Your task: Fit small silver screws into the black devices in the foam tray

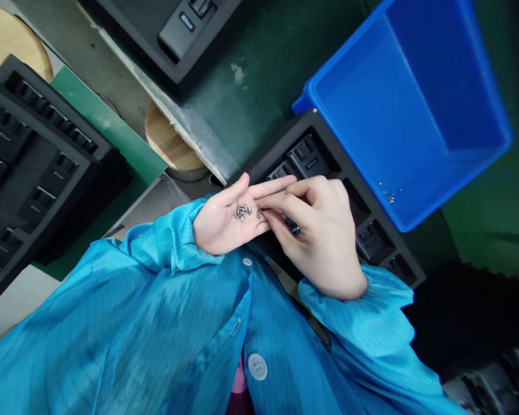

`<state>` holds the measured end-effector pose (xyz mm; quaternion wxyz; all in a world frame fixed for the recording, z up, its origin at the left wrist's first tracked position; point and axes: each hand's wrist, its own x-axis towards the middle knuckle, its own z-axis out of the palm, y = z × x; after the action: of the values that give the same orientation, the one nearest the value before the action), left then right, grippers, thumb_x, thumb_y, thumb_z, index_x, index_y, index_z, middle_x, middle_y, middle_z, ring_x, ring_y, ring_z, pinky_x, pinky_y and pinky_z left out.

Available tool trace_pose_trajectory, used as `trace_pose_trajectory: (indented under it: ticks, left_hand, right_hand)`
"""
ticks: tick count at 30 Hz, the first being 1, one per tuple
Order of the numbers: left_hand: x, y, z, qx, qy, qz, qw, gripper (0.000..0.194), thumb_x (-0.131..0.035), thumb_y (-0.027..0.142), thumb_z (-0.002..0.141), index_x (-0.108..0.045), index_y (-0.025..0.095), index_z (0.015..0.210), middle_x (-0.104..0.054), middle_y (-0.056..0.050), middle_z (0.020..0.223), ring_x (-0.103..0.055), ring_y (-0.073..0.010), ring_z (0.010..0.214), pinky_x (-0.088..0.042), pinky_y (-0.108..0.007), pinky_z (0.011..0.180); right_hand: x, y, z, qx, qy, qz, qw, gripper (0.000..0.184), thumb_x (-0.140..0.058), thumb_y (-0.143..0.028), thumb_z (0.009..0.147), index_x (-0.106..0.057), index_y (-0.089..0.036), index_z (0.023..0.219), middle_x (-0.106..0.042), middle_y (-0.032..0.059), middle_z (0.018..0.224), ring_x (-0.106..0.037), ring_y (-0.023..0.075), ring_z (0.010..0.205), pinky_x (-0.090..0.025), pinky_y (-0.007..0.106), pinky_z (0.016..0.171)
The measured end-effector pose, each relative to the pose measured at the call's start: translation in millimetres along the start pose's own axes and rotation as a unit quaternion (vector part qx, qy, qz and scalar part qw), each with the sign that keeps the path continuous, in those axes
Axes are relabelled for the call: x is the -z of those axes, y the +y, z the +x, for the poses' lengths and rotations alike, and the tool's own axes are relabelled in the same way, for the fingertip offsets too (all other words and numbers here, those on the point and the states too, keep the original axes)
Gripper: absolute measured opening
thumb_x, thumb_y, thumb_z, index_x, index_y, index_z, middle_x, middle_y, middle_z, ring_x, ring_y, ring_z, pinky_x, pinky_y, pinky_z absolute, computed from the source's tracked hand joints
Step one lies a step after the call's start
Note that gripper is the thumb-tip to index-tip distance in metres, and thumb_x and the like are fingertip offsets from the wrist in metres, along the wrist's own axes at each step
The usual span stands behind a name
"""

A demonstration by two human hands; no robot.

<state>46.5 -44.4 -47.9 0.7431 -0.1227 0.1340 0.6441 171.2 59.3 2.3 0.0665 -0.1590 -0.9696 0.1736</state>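
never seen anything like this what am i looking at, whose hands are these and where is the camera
This is one picture from a camera worn on a person's head, looking down over their own chest, so the blue buttoned smock is theirs. There is no machine here, just two bare hands. The left hand lies open, palm up, with a small pile of tiny silver screws on it. The right hand is bent over that palm, with its fingertips close to the screws, though it is hard to tell whether they grip one. Below the hands is a black compartment tray holding black parts. Beside it is a blue plastic bin with a few small screws inside.
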Motion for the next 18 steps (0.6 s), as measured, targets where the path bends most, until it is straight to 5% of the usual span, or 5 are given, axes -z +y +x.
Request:
trace_pose_trajectory:
  ticks: [10,18]
  left_hand:
    - [1.3,-3.6,1.4,0.040,-0.012,-0.036,0.998,0.066,-0.009,0.040,0.108,-0.049,0.017,0.155,-0.078,-0.009,0.111,-0.071,-0.0219,0.112,-0.049,-0.035,0.098]
    - [0.5,-3.7,0.7,0.048,-0.009,-0.023,0.999,0.068,-0.009,0.039,0.107,-0.062,0.010,0.140,-0.073,-0.010,0.089,-0.070,-0.0193,0.086,-0.048,-0.032,0.088]
  right_hand:
    - [14.2,10.4,9.3,0.101,-0.125,-0.026,0.987,0.013,-0.054,-0.024,0.099,-0.065,-0.023,0.092,-0.063,0.0066,0.092,-0.047,0.0236,0.085,-0.032,0.039,0.069]
    - [18.7,14.7,11.6,0.073,-0.157,0.033,0.984,0.011,-0.056,-0.019,0.096,-0.062,-0.021,0.087,-0.063,0.0043,0.086,-0.051,0.0217,0.082,-0.038,0.038,0.072]
